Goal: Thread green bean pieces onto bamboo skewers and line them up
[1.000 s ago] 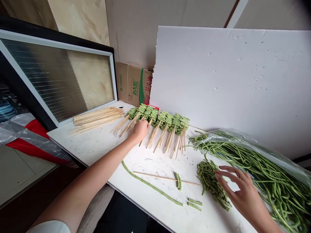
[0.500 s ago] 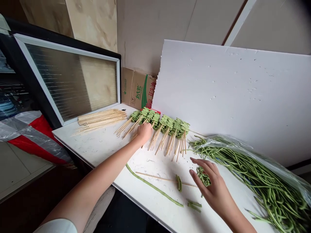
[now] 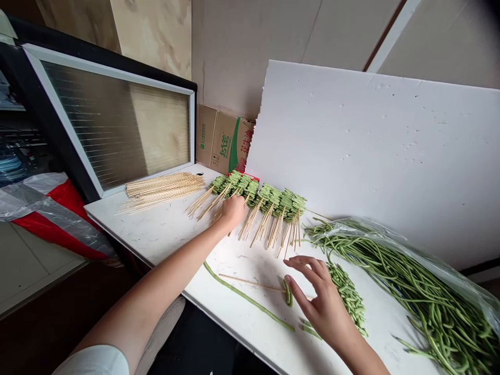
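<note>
My left hand [image 3: 233,211] reaches to the back row and is closed at the stick end of a green bean skewer; its fingers partly hide what they hold. Around it lie green bean skewers [image 3: 275,200], cut bean pieces threaded side by side, bare stick ends toward me. My right hand [image 3: 322,294] hovers open above the tabletop, fingers apart and holding nothing. Beneath it lies a single bamboo skewer [image 3: 250,282] with a few bean pieces [image 3: 288,292] on it. More short bean pieces [image 3: 308,328] lie nearer me, partly covered by the hand.
One long bean [image 3: 246,302] lies along the front of the white table [image 3: 156,234]. Bare bamboo skewers [image 3: 166,188] are stacked at left. Cut beans [image 3: 347,291] are heaped right of my hand, beside long beans [image 3: 410,281] in plastic. A glass-panelled frame, cardboard box [image 3: 222,138] and white board [image 3: 351,140] stand behind.
My right hand has moved left, over the single skewer, uncovering more of the cut bean heap. My left hand stays closed at the row of skewers.
</note>
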Motion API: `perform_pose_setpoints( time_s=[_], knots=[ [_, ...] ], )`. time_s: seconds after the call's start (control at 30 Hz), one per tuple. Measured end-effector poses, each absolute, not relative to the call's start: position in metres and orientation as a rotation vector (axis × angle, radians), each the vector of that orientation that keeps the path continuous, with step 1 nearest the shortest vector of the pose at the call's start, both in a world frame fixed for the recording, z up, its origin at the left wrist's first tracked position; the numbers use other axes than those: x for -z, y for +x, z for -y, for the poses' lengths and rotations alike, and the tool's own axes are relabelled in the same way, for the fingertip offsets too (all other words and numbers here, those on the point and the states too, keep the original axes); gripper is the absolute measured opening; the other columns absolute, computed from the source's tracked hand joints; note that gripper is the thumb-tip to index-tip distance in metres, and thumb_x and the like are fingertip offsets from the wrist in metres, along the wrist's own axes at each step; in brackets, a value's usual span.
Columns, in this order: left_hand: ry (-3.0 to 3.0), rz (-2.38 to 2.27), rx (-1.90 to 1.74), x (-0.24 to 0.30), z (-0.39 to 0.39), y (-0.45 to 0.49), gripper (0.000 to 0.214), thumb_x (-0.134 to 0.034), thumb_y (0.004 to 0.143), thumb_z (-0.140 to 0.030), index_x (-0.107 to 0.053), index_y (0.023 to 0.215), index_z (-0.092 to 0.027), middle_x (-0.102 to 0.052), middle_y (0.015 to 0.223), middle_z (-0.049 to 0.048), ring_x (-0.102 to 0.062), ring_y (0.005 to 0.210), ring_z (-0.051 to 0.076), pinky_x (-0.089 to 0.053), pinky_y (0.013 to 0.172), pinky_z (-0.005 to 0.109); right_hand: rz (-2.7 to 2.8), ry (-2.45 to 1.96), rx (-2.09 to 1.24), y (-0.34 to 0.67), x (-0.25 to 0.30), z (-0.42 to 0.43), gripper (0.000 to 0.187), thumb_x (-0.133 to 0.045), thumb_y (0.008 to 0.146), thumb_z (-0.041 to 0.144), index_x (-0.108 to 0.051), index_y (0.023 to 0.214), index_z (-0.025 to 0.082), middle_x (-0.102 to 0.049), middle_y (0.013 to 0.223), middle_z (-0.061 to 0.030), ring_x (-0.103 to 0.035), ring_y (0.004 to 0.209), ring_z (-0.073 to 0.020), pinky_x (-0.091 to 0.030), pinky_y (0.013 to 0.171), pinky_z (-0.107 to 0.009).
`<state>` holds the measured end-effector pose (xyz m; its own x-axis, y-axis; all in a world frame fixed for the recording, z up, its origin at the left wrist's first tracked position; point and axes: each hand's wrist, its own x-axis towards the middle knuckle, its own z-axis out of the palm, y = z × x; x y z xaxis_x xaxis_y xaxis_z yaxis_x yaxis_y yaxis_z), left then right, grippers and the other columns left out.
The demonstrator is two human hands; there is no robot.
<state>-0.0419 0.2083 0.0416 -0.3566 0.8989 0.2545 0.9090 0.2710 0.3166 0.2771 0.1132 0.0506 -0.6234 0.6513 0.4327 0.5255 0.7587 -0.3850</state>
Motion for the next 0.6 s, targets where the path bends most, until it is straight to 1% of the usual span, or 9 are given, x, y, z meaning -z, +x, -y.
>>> perform_pose_setpoints(
  time_s=[0.23,0.43,0.53,0.6],
  knots=[
    [-1.747,2.450,0.681,-0.029,-0.212,-0.047,0.029,-0.055,0.101,-0.024,-0.082,0.101,-0.012,-0.079,0.102,0.0203,-0.076,0.096,0.030,-0.055,0.085,0.035,2.381,-0.900,-0.287,0.283,-0.044,-0.116,0.029,-0.060,0.105,0.045,-0.075,0.127,0.033,-0.068,0.126,-0.0118,-0.065,0.118,-0.0338,-0.060,0.096,-0.053],
    [-1.737,2.474,0.634,-0.035,-0.212,-0.043,0.029,-0.056,0.101,-0.025,-0.081,0.105,-0.010,-0.078,0.102,0.0216,-0.076,0.098,0.031,-0.055,0.086,0.035,2.364,-0.922,-0.324,0.284,-0.043,-0.116,0.029,-0.061,0.104,0.047,-0.076,0.125,0.034,-0.069,0.125,-0.0113,-0.064,0.117,-0.0338,-0.059,0.096,-0.054],
    [-1.735,2.421,0.644,-0.040,-0.206,-0.039,0.034,-0.053,0.104,-0.029,-0.080,0.106,-0.009,-0.076,0.107,0.0219,-0.076,0.097,0.031,-0.056,0.085,0.037,2.314,-0.940,-0.444,0.284,-0.048,-0.114,0.032,-0.063,0.103,0.050,-0.075,0.127,0.034,-0.069,0.125,-0.0121,-0.064,0.119,-0.0344,-0.059,0.097,-0.054],
    [-1.739,2.354,0.673,-0.042,-0.201,-0.033,0.037,-0.049,0.106,-0.032,-0.078,0.111,-0.009,-0.074,0.115,0.0220,-0.075,0.098,0.030,-0.056,0.086,0.037,2.232,-0.951,-0.651,0.277,-0.058,-0.105,0.035,-0.064,0.101,0.053,-0.074,0.126,0.031,-0.071,0.123,-0.0131,-0.066,0.114,-0.0333,-0.060,0.093,-0.050]
  ],
)
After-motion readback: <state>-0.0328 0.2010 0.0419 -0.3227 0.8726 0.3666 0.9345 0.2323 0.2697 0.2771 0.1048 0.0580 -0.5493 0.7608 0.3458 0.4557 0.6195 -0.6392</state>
